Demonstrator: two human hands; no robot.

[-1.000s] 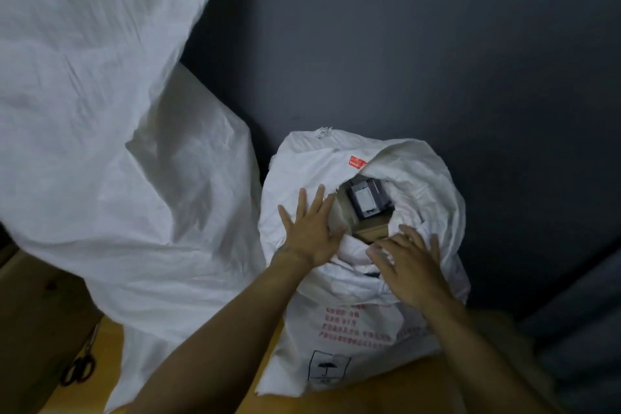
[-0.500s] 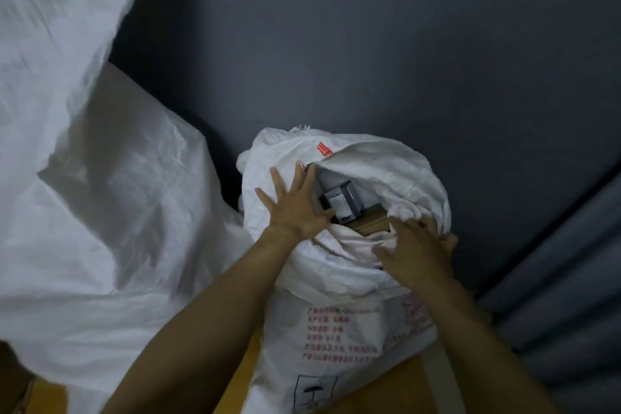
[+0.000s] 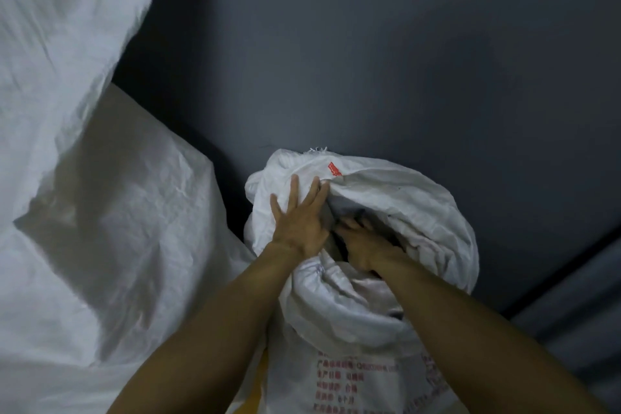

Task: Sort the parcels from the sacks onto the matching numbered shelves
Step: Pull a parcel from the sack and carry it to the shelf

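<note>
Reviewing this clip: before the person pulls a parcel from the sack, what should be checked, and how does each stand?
1. Mouth of the sack open: ok, rim rolled down.
2. Rim pinned back: ok, left hand presses flat on it.
3. Reach: ok, right hand is inside the mouth.
4. Grip on a parcel: cannot tell, blurred in shadow.
5. Shelf number: cannot tell, no label shows.

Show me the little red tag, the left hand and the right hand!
red tag (image 3: 334,169), head view, its middle
left hand (image 3: 300,223), head view, back of hand
right hand (image 3: 364,247), head view, back of hand
</note>
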